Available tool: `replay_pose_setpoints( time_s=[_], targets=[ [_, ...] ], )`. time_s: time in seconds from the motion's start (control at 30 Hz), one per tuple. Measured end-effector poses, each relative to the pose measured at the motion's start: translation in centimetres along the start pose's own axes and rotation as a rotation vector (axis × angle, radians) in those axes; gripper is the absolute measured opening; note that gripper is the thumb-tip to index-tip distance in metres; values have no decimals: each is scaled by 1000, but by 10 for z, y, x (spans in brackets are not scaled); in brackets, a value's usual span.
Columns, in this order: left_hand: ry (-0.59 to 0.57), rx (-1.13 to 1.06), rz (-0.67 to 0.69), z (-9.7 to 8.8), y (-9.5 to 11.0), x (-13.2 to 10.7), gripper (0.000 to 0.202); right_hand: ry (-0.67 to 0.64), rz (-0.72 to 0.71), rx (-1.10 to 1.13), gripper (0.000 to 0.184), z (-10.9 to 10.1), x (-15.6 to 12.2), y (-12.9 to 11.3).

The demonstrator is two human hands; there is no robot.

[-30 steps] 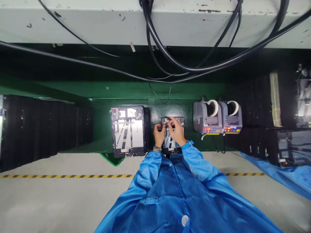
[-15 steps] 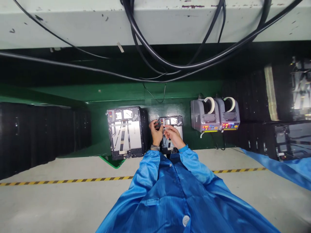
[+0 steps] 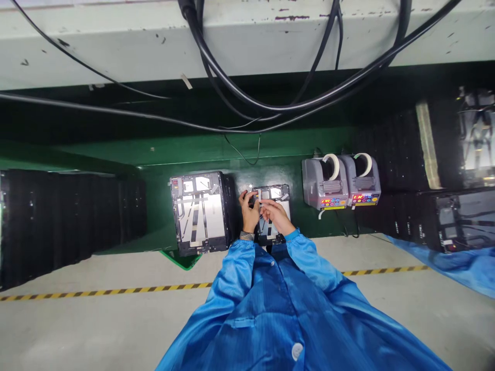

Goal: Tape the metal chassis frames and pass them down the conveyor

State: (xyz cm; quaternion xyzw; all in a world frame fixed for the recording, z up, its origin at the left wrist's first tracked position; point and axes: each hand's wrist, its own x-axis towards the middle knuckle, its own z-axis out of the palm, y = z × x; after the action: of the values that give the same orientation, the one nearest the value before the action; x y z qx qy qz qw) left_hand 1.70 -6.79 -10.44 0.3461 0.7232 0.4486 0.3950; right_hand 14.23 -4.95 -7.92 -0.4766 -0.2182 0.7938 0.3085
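A small dark device frame with pale panels (image 3: 279,195) lies on the green bench (image 3: 309,226) straight in front of me. My left hand (image 3: 249,212) curls over the frame's upper left corner, fingers bent and pinching at that corner. My right hand (image 3: 275,215) rests across the frame's middle, fingers drawn together toward the left hand; what the fingertips press is too small to make out. Both arms wear blue sleeves, and a dark band sits on my left wrist.
A stack of larger frames (image 3: 201,212) stands just left of my hands. Two grey tape dispensers (image 3: 340,183) sit to the right. Black tray stacks (image 3: 69,221) fill the far left and right (image 3: 444,216). Black cables (image 3: 247,98) hang overhead. Another person's blue sleeve (image 3: 456,265) shows at right.
My left hand has shifted up to the frame's upper left corner. My right hand has slid down and left from the top edge to the frame's middle.
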Motion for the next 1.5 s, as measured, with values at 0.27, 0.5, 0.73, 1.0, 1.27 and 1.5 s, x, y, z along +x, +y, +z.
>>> replay_pose_setpoints(
  time_s=[0.27, 0.5, 0.73, 1.0, 1.27, 1.5],
  targets=[
    [-13, 19, 64, 0, -5, 1, 19, -3, -8, 25, 40, -1, 1, 2],
    [-20, 26, 66, 0, -7, 1, 18, -7, -11, 49, 39, 1, -1, 0],
    [-17, 31, 56, 0, -6, 2, 18, -10, -22, 77, 39, 2, -3, -1],
    [0, 23, 47, -4, -5, 3, 27, -7, -69, -40, 41, 0, -5, 1],
    [32, -81, -11, -1, -18, 6, 46, 370, -551, -790, 49, 6, 15, -14],
    [45, -86, -41, 0, -23, 7, 50, 336, -524, -1042, 67, 19, 28, -21]
  ],
)
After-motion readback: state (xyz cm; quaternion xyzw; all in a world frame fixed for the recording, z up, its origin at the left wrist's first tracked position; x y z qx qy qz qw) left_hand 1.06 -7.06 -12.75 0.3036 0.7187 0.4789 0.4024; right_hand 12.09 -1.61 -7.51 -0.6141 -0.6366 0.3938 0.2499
